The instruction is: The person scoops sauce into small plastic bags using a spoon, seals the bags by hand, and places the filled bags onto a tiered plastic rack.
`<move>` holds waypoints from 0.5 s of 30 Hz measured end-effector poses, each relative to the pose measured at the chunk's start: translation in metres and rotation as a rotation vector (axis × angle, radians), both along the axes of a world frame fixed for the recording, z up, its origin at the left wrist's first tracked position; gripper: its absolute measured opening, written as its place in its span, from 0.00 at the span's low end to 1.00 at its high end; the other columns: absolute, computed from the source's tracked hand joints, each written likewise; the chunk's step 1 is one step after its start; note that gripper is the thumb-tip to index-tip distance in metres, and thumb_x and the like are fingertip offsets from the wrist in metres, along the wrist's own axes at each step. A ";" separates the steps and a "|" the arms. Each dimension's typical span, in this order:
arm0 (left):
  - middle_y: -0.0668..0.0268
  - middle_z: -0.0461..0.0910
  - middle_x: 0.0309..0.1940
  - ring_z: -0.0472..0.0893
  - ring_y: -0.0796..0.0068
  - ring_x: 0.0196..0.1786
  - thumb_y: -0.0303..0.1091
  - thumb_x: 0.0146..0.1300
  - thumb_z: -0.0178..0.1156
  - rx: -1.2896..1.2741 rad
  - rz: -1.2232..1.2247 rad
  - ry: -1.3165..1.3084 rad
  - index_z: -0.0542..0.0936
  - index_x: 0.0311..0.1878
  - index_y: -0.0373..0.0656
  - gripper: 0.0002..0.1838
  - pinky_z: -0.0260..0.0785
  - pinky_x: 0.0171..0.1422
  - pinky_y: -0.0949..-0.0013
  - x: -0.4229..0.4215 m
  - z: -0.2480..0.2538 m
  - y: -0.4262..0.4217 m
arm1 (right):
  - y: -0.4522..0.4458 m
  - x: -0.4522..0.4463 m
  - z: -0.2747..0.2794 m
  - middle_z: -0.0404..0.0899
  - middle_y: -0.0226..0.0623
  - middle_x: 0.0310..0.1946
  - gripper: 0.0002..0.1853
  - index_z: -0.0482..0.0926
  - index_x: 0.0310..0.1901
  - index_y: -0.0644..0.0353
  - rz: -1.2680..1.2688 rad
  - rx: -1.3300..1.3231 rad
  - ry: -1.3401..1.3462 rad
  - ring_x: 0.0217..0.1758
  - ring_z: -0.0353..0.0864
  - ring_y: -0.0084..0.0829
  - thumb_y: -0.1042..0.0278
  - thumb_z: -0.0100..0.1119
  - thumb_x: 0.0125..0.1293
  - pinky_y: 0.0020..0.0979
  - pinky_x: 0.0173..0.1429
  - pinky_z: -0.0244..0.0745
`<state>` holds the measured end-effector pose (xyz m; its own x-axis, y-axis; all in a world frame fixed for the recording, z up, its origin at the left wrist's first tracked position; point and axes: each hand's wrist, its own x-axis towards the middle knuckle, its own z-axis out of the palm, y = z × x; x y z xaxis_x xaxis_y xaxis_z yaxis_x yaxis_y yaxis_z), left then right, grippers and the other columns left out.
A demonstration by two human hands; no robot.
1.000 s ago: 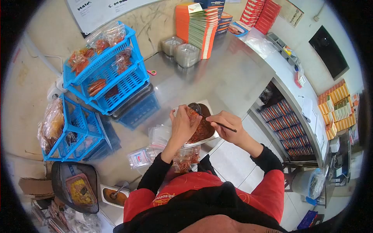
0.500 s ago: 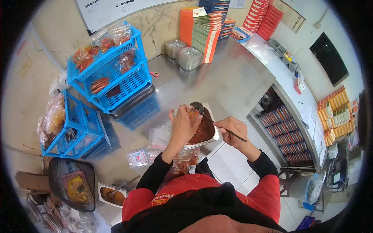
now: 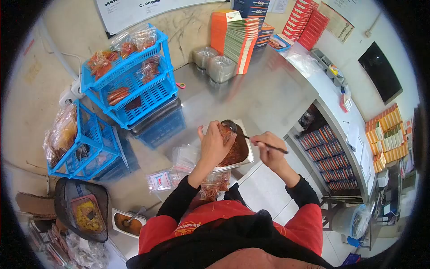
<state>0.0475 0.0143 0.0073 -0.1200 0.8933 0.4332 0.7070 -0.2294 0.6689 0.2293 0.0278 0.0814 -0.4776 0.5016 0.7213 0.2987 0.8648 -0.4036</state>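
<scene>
My left hand (image 3: 213,146) is above the left side of a rectangular metal pan (image 3: 249,156), fingers curled around a small clear plastic bag, now mostly hidden by the hand. A dark-handled ladle (image 3: 278,149) is gripped in my right hand (image 3: 270,152), to the right of the pan. Its dark bowl is at my left fingertips, over the bag's mouth. Chunky red-brown chili sauce (image 3: 235,154) lies in the pan. Filled bags of red food (image 3: 209,190) lie just below the pan, close to my apron. Flat clear bags (image 3: 184,157) are left of my left wrist.
Blue tiered baskets (image 3: 134,96) with bagged food stand at the left back. Clear plastic containers (image 3: 221,68) and stacked boxes (image 3: 230,38) line the wall. A pan of brown sauce (image 3: 131,224) and a mesh-covered tray (image 3: 85,210) are at lower left.
The ladle's bowl has tipped at the bag's mouth, and my right hand has turned slightly. My left fingers have closed in, covering more of the bag. The whole view has shifted a little.
</scene>
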 end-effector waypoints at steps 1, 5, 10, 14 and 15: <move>0.58 0.73 0.37 0.75 0.59 0.42 0.43 0.54 0.64 -0.010 -0.002 -0.007 0.64 0.47 0.34 0.27 0.46 0.61 0.44 0.001 0.000 0.000 | 0.001 0.000 0.000 0.77 0.37 0.23 0.05 0.79 0.37 0.62 0.001 0.002 -0.003 0.22 0.76 0.32 0.75 0.57 0.60 0.27 0.27 0.70; 0.58 0.73 0.37 0.75 0.60 0.42 0.43 0.54 0.64 0.026 0.018 0.004 0.64 0.47 0.34 0.27 0.46 0.61 0.44 0.001 -0.004 0.001 | 0.005 0.004 0.001 0.78 0.37 0.24 0.12 0.77 0.34 0.66 -0.049 -0.081 0.168 0.23 0.76 0.31 0.66 0.49 0.68 0.26 0.27 0.70; 0.60 0.72 0.36 0.75 0.61 0.42 0.43 0.54 0.64 0.013 0.004 0.010 0.64 0.48 0.34 0.28 0.46 0.61 0.45 0.002 0.001 0.000 | 0.004 0.007 0.005 0.78 0.36 0.28 0.09 0.78 0.40 0.63 0.176 0.253 -0.094 0.25 0.76 0.31 0.70 0.61 0.58 0.29 0.27 0.72; 0.60 0.72 0.35 0.75 0.61 0.41 0.42 0.54 0.64 0.026 0.014 -0.016 0.64 0.48 0.34 0.27 0.46 0.61 0.45 0.002 -0.001 0.000 | 0.003 0.007 0.000 0.78 0.36 0.29 0.10 0.78 0.40 0.63 0.192 0.279 -0.203 0.26 0.77 0.30 0.72 0.62 0.56 0.28 0.28 0.72; 0.61 0.72 0.35 0.75 0.61 0.40 0.42 0.54 0.64 0.012 0.007 -0.014 0.64 0.48 0.34 0.27 0.46 0.61 0.45 0.001 0.000 0.000 | 0.003 0.007 0.000 0.78 0.36 0.29 0.10 0.78 0.40 0.63 0.190 0.282 -0.201 0.26 0.77 0.30 0.72 0.62 0.56 0.28 0.28 0.72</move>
<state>0.0485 0.0144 0.0071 -0.1326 0.8869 0.4425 0.6996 -0.2325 0.6757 0.2366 0.0308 0.0810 -0.6884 0.1860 0.7011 0.1715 0.9809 -0.0918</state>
